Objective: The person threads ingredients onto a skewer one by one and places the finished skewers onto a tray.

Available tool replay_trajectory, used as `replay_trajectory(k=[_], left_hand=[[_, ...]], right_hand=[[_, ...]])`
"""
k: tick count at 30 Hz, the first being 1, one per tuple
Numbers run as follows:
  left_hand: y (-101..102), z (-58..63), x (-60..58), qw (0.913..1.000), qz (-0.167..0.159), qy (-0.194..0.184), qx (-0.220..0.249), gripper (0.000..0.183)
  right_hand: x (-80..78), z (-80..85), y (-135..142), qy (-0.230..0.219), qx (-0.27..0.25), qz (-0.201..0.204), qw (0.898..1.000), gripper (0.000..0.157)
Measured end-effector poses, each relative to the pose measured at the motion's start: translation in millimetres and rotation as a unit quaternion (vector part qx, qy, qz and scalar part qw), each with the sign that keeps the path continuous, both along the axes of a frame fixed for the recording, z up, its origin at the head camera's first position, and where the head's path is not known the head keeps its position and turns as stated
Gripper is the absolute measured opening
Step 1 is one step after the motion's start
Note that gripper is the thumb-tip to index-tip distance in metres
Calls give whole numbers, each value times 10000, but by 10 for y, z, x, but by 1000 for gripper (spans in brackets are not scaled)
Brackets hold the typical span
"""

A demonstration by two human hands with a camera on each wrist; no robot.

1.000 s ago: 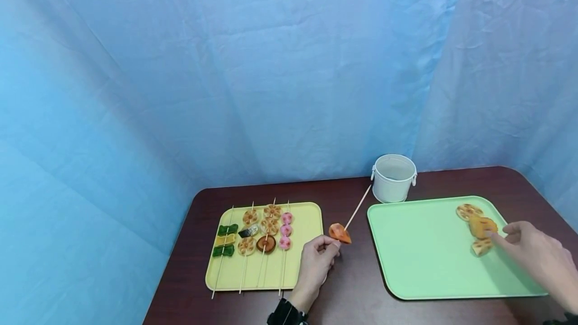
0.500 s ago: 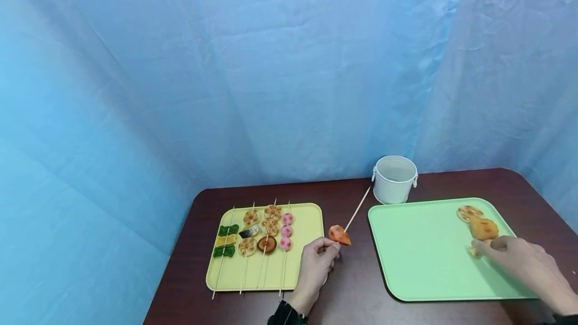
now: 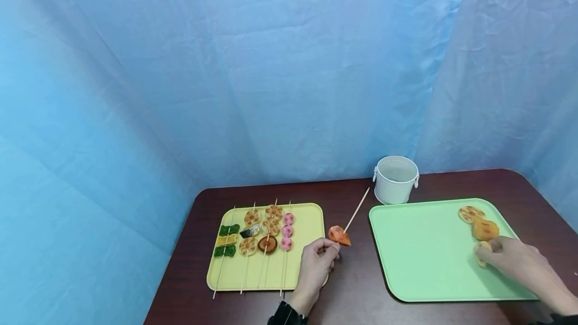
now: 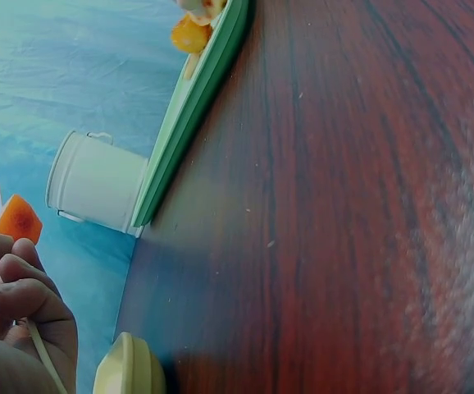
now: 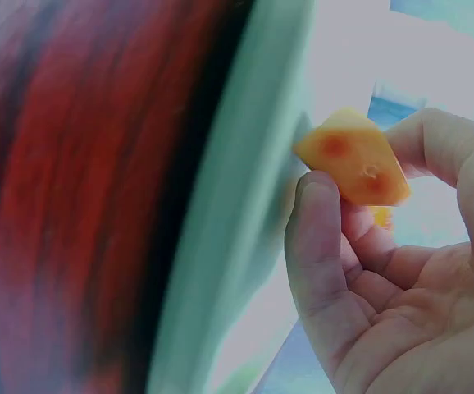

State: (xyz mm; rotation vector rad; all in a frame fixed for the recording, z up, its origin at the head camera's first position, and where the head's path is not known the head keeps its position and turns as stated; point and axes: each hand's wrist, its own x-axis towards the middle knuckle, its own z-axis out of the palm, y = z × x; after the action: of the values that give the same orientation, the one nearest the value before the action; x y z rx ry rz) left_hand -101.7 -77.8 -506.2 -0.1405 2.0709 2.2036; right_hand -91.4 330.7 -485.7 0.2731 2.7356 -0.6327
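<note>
My left hand (image 3: pixel 316 262) grips a wooden skewer (image 3: pixel 357 208) just right of the yellow tray. An orange food piece (image 3: pixel 339 235) is threaded on it close above the fingertips, and the tip points up and away. In the left wrist view the stick's lower end (image 4: pixel 44 355) runs out below the curled fingers. Over the right side of the green tray (image 3: pixel 420 255), my right hand (image 3: pixel 519 262) pinches a pale yellow food piece (image 5: pixel 356 160) with browned spots between thumb and fingers. Beyond it lie a yellow-orange chunk (image 3: pixel 485 228) and a lotus root slice (image 3: pixel 470 213).
The yellow tray (image 3: pixel 257 282) on the left holds several loaded skewers: green and yellow pieces (image 3: pixel 226 240), lotus slices, a mushroom (image 3: pixel 267 245) and pink balls (image 3: pixel 287 231). A white bucket (image 3: pixel 393 189) stands behind the green tray, near the table's back edge. Blue curtain surrounds the table.
My right hand has moved slightly left and down from beside the yellow-orange chunk and taken hold of the pale yellow piece. The left hand and its skewer stay put.
</note>
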Motion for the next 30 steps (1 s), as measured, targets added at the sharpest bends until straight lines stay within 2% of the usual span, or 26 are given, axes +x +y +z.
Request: replay_trajectory(k=[6,12,17,24,30], left_hand=[[-7,-14,-3,9999,5,28,-142,26],[7,-10,5,9999,-34,-44,-86,26],[20,7,16,9998,-151,-70,-86,26],[28,0,28,9995,-266,-154,-113,27],[39,4,42,9989,-353,-245,-193,25]], right_hand=[[-36,146,-167,434,-167,199,9987,52],[-118,286,-347,1064,-789,407,9904,56],[-167,295,-514,1417,-1246,390,9813,54],[-252,286,-744,1617,-1936,353,9670,56],[-318,272,-913,1668,-2130,240,9624,53]])
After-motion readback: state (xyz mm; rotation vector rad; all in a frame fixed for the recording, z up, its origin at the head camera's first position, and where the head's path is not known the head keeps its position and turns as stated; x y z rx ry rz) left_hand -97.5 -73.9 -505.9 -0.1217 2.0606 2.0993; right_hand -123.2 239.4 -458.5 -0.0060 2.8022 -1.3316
